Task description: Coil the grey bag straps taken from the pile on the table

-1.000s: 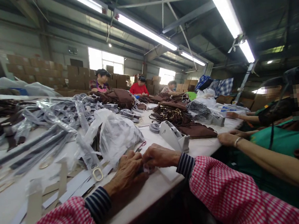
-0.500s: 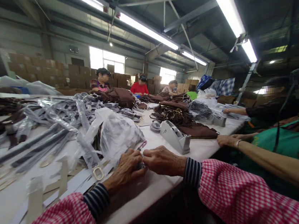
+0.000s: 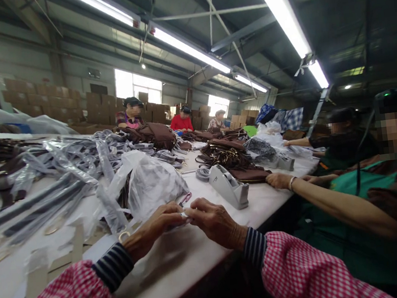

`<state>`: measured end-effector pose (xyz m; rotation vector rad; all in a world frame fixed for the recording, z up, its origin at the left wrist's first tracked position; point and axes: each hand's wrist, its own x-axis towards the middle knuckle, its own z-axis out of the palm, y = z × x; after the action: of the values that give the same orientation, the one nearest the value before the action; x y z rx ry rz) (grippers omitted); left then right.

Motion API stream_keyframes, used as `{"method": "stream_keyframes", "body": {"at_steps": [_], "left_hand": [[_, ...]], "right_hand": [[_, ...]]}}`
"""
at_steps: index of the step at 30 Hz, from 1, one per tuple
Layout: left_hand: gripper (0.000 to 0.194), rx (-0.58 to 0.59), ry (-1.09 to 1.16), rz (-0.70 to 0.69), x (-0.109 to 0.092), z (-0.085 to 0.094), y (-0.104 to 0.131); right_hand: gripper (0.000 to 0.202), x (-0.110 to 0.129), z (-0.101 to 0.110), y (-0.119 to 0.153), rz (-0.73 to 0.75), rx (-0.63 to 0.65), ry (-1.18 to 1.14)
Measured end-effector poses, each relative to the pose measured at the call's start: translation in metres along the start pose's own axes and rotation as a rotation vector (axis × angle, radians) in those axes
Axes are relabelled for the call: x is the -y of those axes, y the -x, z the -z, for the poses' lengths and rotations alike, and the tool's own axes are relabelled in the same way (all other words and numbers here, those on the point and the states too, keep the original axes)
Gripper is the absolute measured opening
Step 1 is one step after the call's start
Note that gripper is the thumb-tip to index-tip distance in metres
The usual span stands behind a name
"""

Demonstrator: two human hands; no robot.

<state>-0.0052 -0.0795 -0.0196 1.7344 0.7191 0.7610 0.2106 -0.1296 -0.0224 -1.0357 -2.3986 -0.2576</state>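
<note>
My left hand point(image 3: 157, 224) and my right hand point(image 3: 214, 223) meet just above the near edge of the white table point(image 3: 169, 267). Fingers of both are pinched together around a small greyish-white piece point(image 3: 183, 214), mostly hidden, whose kind I cannot make out. Right behind the fingertips shows a pink loop point(image 3: 185, 198), perhaps a handle. A clear plastic bag point(image 3: 154, 185) with brown material in it lies beyond my left hand. Past my right hand stands a grey tape dispenser point(image 3: 228, 187), with a coiled grey strap point(image 3: 202, 174) behind it.
Plastic-wrapped grey straps point(image 3: 73, 153) with gold buckles heap up on the left, near flat card strips point(image 3: 37, 275). Brown bags point(image 3: 224, 153) are stacked beyond the dispenser. At the right, a co-worker's arm point(image 3: 326, 196) reaches onto the table; others sit farther along.
The view has shifted slightly. My left hand has turned, its fingers now stretched more towards the right fingertips, and a whitish bit shows between them. A co-worker's hand at the right stays on the brown bag.
</note>
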Motion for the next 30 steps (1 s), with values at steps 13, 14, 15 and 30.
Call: {"method": "stream_keyframes", "body": {"at_steps": [13, 14, 15, 30], "left_hand": [[0.040, 0.034, -0.391, -0.220, 0.011, 0.006, -0.007], [0.040, 0.014, -0.428, -0.243, 0.013, 0.005, -0.007], [0.039, -0.015, -0.469, -0.268, 0.016, 0.004, -0.006], [0.028, -0.250, -0.882, -0.482, 0.088, -0.009, -0.020]], "right_hand": [[0.033, -0.015, 0.031, 0.008, -0.127, -0.025, -0.076], [0.033, -0.028, 0.044, 0.012, -0.204, -0.067, -0.086], [0.031, -0.043, 0.058, 0.017, -0.317, -0.124, -0.093], [0.024, -0.151, 0.101, 0.056, -1.015, -0.124, -0.454]]}}
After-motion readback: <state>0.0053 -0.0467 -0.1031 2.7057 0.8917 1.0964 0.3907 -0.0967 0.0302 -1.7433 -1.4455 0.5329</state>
